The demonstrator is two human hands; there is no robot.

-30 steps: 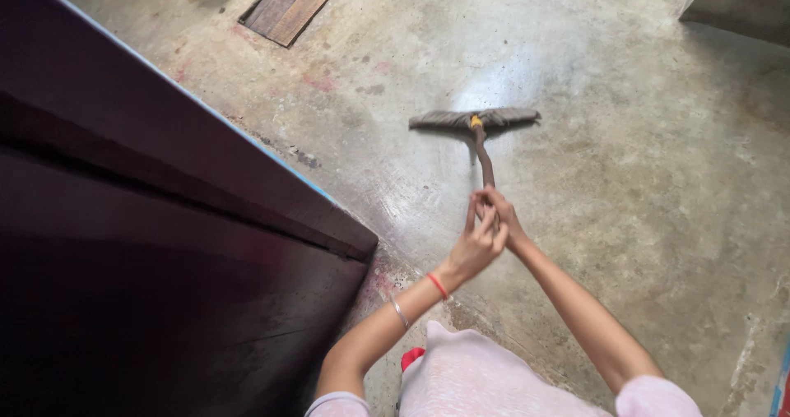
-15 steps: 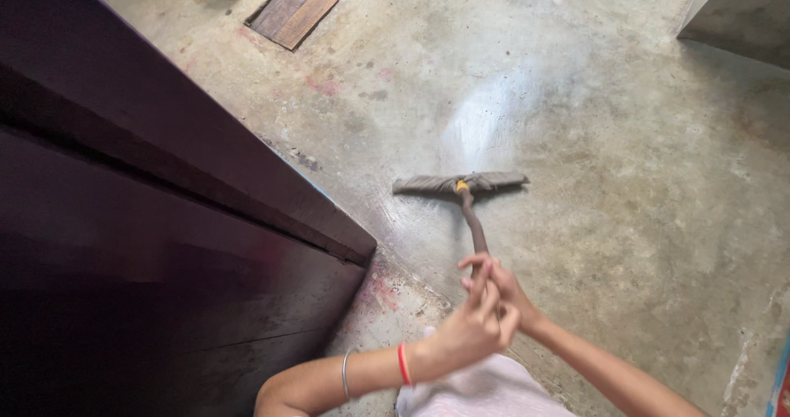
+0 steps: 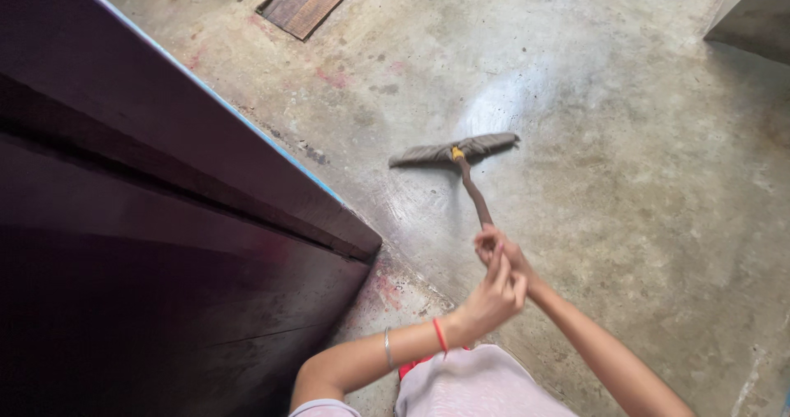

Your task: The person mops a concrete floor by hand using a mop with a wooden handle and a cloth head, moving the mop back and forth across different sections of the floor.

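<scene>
Now both hands, left hand [image 3: 494, 295], right hand [image 3: 499, 252], gripping floor wiper [image 3: 455, 149] handle's near end

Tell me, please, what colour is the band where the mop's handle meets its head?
Yellow: the band sits where the brown handle joins the grey mop head, seen in the head view.

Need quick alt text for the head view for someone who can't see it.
Both hands, left and right, grip the handle of a floor wiper whose head rests on a grey concrete floor, beside a dark wooden door.

Dark door [image 3: 164, 220], wooden board [image 3: 304, 3], concrete floor [image 3: 642, 178].
</scene>
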